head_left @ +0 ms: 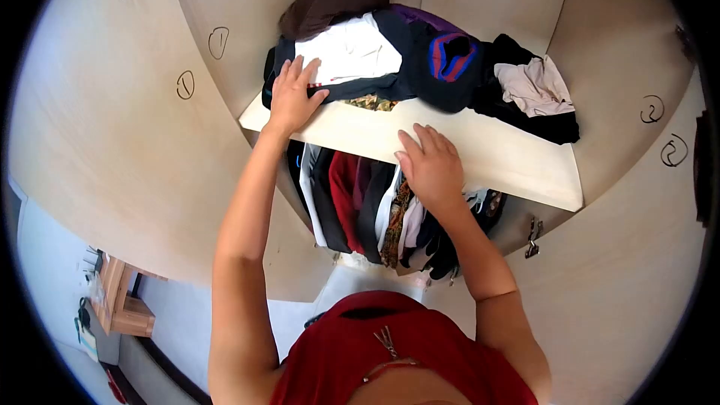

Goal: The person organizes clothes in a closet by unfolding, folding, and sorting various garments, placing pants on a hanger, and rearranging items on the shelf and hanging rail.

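My left hand (295, 97) lies with spread fingers at the left front of a clothes pile, touching a dark garment and the edge of a white cloth (356, 52). Over the bare front of the wooden shelf (510, 151) is my right hand (433, 165), fingers apart and nothing in them; whether it touches the board I cannot tell. Behind the hands sit a dark brown bundle (334, 4), a dark navy garment with a blue-and-red striped opening (452, 67), and a crumpled beige cloth (534, 86) on black clothing. A patterned cloth (371, 103) peeks out underneath.
Clothes (345, 195) hang in a row below the shelf. Open cabinet doors flank me, a left door (150, 142) and a right door (622, 255), with handwritten circled numbers. A metal hinge (533, 238) juts out at right. Wooden furniture (124, 300) stands lower left.
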